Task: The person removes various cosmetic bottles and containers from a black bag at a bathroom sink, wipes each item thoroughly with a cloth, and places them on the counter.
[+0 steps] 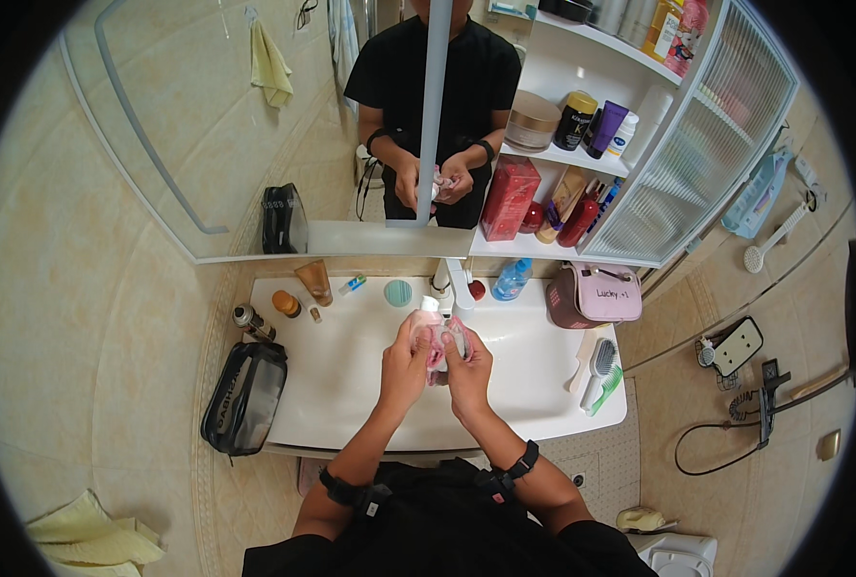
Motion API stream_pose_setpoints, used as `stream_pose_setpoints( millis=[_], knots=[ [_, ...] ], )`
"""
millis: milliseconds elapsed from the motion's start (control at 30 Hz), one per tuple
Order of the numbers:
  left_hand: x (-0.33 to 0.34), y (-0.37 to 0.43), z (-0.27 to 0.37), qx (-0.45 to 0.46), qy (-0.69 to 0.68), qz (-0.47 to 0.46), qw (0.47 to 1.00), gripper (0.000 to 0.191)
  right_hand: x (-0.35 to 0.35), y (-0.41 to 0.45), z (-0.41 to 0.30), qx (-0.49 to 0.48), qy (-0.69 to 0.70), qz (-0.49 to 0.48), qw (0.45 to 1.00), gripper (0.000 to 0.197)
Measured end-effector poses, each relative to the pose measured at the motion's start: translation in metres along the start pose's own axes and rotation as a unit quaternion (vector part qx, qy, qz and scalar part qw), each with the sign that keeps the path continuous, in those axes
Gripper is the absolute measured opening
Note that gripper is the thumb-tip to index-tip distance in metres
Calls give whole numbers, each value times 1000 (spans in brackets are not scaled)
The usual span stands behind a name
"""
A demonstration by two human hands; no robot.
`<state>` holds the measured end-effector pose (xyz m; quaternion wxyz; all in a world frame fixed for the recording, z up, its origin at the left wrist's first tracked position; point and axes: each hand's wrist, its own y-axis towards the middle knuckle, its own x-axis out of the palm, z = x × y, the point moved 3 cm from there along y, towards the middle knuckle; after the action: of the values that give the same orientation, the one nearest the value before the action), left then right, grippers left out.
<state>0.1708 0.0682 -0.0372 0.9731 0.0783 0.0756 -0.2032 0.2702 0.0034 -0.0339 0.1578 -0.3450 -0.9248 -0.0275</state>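
Observation:
Over the white washbasin (334, 389), both my hands are close together in front of the faucet (460, 288). My left hand (404, 360) grips a pale pink bottle (426, 317) with a white cap, its cap end pointing towards the faucet. A pink and white crumpled cloth (437, 355) is bunched between the hands, against the bottle. My right hand (469, 368) pinches the cloth with the thumb on top. The fingers under the cloth and bottle are partly hidden. The mirror (385, 130) shows the same hands and objects.
A black toiletry bag (244, 400) and a spray can (253, 322) stand at the left. Along the back rim are tubes, a round green item (398, 293) and a blue bottle (512, 280). A pink case (594, 296) and hairbrush (601, 364) lie right, below open cabinet shelves (565, 155).

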Motion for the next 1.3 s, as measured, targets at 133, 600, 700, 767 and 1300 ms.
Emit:
stream_pose_setpoints(
  millis=[133,600,700,767,1300],
  knots=[
    [10,-10,-11,-6,-132,20,991,55,-3,5,-5,-44,-41,-17,998,32],
    [3,12,9,-58,-461,12,885,62,15,-14,-17,73,28,-162,984,51],
    [2,8,7,-93,-500,-24,861,63,16,-15,-24,37,-25,-172,984,50],
    [3,4,9,-85,-485,-32,870,64,16,-15,-26,8,-40,-156,987,50],
    [0,-7,13,-76,-452,-35,888,58,27,47,-88,-123,24,-58,990,46]
  ],
)
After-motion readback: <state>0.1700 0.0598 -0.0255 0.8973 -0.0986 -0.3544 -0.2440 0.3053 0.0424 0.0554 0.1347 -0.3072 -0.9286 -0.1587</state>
